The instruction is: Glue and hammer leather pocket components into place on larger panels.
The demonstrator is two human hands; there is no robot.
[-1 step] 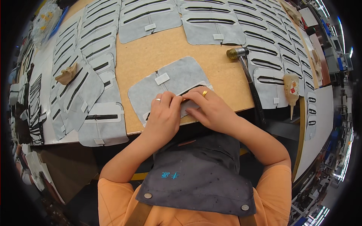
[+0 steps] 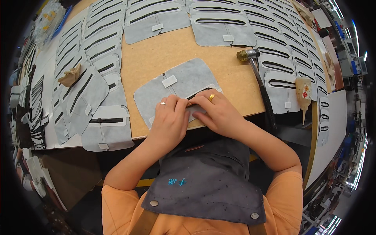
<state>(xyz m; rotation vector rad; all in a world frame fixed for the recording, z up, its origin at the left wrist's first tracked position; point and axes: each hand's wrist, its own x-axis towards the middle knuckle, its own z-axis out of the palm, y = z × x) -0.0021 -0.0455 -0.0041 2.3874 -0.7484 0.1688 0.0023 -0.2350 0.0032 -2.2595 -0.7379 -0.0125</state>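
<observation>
A grey panel (image 2: 192, 72) with rounded corners lies at a slant on the near part of the tan board. A small white patch (image 2: 169, 81) sits on it, and a black zipper-like strip (image 2: 199, 93) in a pale frame runs along its near side. My left hand (image 2: 169, 115) is closed over the strip, fingers bent. Beside it my right hand (image 2: 219, 111) pinches at the same strip, its fingertips almost meeting the left ones. Both hands cover the middle of the strip, so exactly what the fingertips grip there is partly hidden.
Overlapping grey panels (image 2: 225, 29) with black strips line the board's (image 2: 156, 55) far side and both flanks. A hammer (image 2: 256, 74) lies right of my hands, beside a nozzle bottle (image 2: 304, 92). Crumpled brown paper (image 2: 69, 76) rests on the left panels.
</observation>
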